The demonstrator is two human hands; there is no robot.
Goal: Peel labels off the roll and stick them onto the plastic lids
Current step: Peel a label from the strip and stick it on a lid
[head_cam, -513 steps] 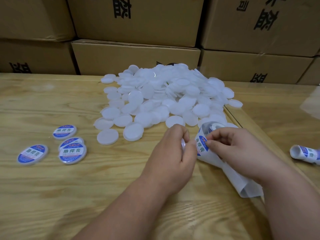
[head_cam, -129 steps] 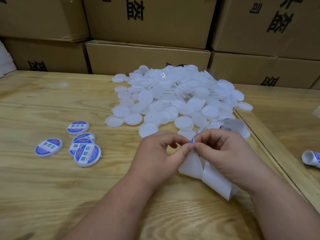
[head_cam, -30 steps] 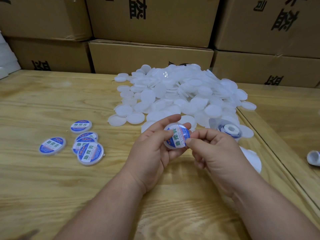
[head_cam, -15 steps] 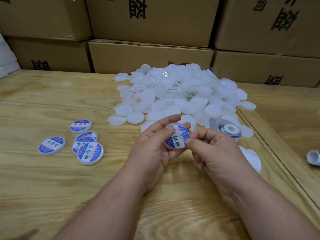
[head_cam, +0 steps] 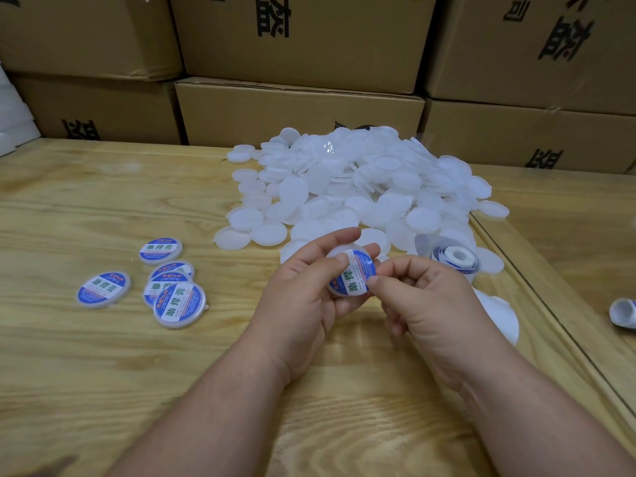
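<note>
Since the peel a few seconds ago, you've let the white label roll (head_cam: 453, 258) drop just beyond your right knuckles, and the round blue-and-white label now sits on the translucent round plastic lid (head_cam: 351, 273). Your left hand (head_cam: 303, 294) grips that lid, thumb pressing its upper edge; your right hand (head_cam: 423, 297) pinches its lower right rim, other fingers curled. Uneven pressing could trap a crease or leave an edge lifted. Four labelled lids (head_cam: 179, 299) lie well left of your fingers; the pile of plain white lids (head_cam: 361, 187) lies beyond your fingertips.
</note>
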